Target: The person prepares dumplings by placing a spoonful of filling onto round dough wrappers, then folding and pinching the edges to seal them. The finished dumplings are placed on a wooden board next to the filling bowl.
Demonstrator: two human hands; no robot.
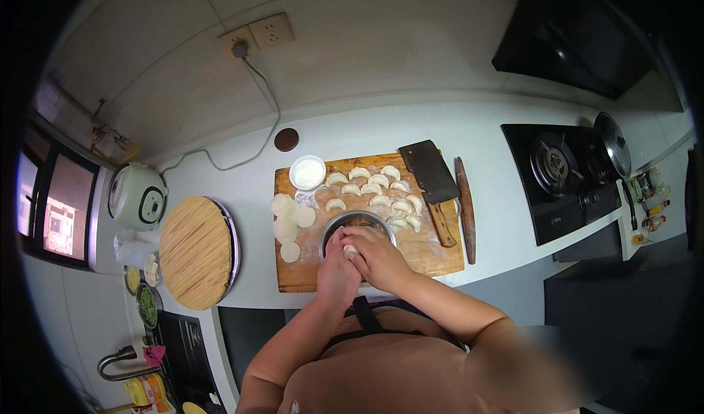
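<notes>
Torso (381, 366), dough (350, 251) between left grip (336, 276) and right grip (377, 257), over bowl (329, 232)

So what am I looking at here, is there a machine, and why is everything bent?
No machine: just a person's bare left hand and right hand. A fisheye camera worn on the head looks down, which bends straight edges. On the white counter lies a wooden board with round wrappers, folded dumplings, a white bowl of powder and, partly on it, a cleaver. A wooden rod lies to its right. Over a metal bowl, both hands hold a pale dough piece, mostly hidden by fingers.
</notes>
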